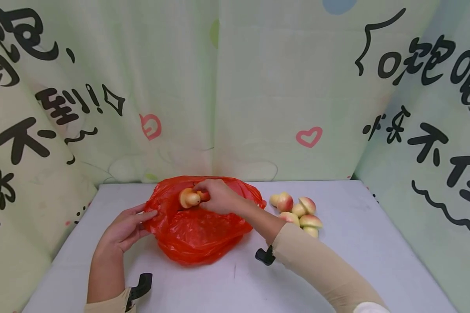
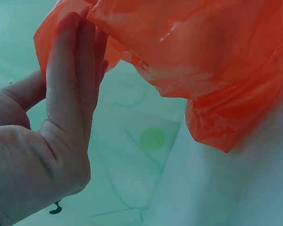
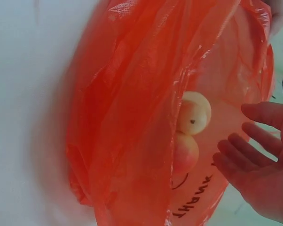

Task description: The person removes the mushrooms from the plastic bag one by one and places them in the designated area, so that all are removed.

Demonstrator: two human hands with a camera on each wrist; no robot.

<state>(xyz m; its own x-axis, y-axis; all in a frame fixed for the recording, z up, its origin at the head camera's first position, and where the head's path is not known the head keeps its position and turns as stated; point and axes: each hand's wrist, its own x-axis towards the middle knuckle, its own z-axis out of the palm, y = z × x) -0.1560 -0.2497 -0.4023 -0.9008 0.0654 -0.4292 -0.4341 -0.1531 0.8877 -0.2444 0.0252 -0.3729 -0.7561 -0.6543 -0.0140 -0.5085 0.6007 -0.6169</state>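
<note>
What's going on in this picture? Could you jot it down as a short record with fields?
Container: red bag, mouth open, on a white table
Left hand: pinches the bag's edge
Right hand: at the bag's mouth, fingers spread
Inside: pale, reddish rounded shapes, number unclear
Outside: several mushroom-shaped pieces, right of the bag

The left forearm (image 1: 106,274) reaches forward, the left hand (image 1: 127,226) pinching with nearly straight fingers (image 2: 64,80); the right arm (image 1: 263,222) slants inward, the right hand (image 1: 221,198) relaxed (its thumb (image 3: 268,114) and fingertips (image 3: 242,149) apart).
</note>
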